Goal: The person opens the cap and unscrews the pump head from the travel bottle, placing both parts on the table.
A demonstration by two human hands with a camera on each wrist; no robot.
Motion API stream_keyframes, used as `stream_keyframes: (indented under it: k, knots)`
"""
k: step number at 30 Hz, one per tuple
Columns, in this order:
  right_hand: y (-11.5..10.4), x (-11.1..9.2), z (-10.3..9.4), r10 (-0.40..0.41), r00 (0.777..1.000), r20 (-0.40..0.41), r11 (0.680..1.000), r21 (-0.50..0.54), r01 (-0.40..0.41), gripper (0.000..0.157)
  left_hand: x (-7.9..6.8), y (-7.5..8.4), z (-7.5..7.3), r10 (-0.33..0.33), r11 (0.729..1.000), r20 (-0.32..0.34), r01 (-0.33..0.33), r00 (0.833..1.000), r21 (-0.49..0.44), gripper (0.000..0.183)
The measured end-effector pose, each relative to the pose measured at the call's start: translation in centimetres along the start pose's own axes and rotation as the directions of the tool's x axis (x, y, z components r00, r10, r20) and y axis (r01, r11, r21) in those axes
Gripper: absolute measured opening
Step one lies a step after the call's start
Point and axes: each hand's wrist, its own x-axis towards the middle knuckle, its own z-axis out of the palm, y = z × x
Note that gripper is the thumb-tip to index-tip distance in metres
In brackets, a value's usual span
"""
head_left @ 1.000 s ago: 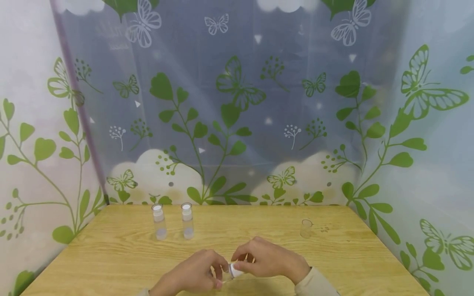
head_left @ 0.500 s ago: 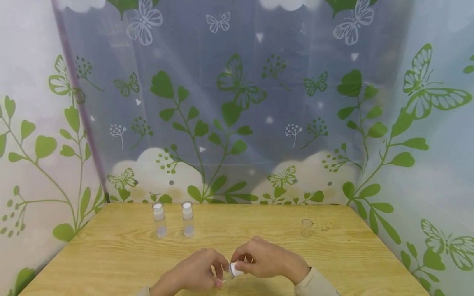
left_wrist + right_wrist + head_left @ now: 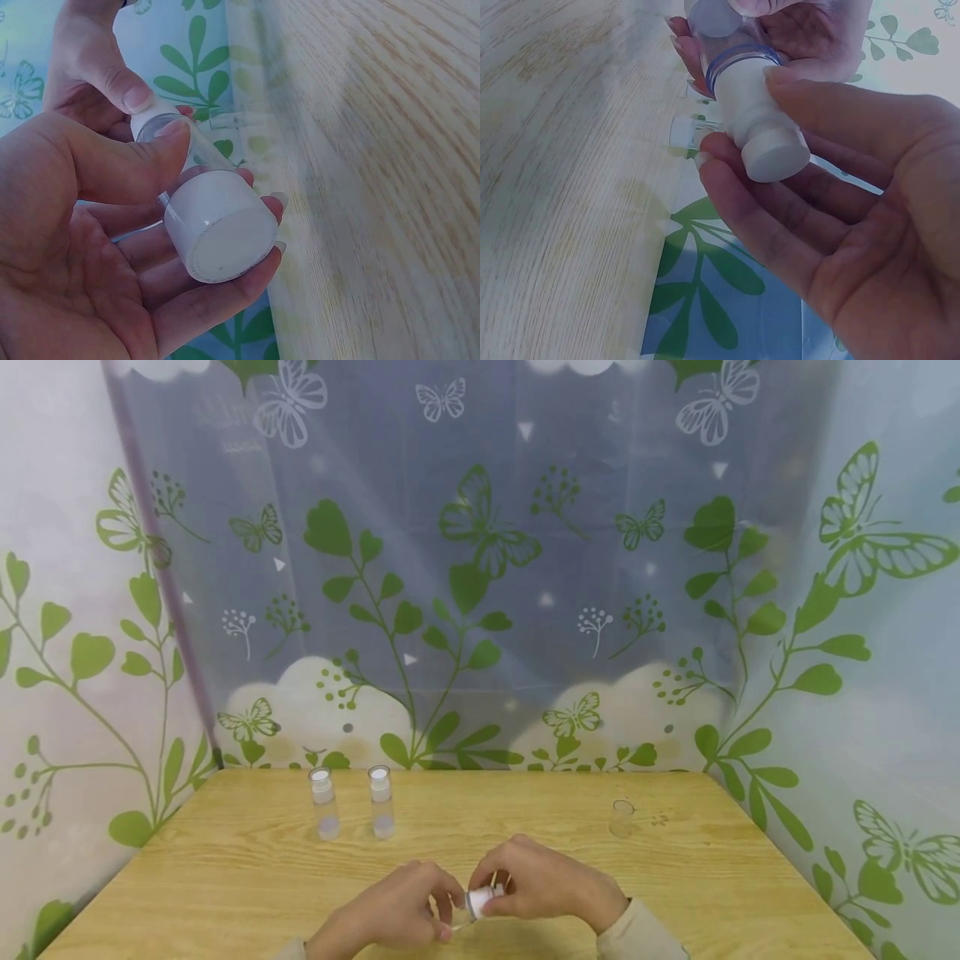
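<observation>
Both hands hold one small clear pump bottle (image 3: 221,225) with a white base, tilted over the near part of the table. My left hand (image 3: 401,906) grips its clear body, thumb on top and fingers beneath, as the left wrist view shows. At the other end, my right hand (image 3: 543,885) pinches the white pump top (image 3: 750,97) between thumb and fingers. The top sits against the bottle's neck at a bluish ring; whether it is fully screwed on I cannot tell.
Two similar bottles, a left one (image 3: 325,810) and a right one (image 3: 382,810), stand upright at the back left of the wooden table (image 3: 495,802). A clear cap (image 3: 622,818) stands at the back right. Patterned curtains (image 3: 495,610) enclose the table.
The right fingers have shifted on the white pump top, and more of its end shows now. The left hand keeps its grip almost unmoved. The view has tilted slightly.
</observation>
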Motion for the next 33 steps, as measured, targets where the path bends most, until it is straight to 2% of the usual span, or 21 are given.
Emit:
stream_keyframes:
  k: [13,27,33]
  knots:
    - [-0.09,-0.08,-0.02,0.012,1.000,0.009,0.999,0.030,-0.012,0.017,-0.08,0.09,0.07,0.012,1.000,-0.006,-0.012,1.000,0.009,0.035]
    - [0.21,-0.20,-0.37,0.068,0.997,0.033,0.997,0.026,-0.069,0.026,0.12,-0.04,-0.10,0.021,0.999,-0.011,-0.021,1.000,0.035,0.034]
    - [0.03,-0.30,-0.31,0.098,0.993,0.069,0.992,0.075,-0.103,0.029,0.18,-0.25,-0.04,0.014,1.000,-0.006,-0.014,1.000,0.012,0.034]
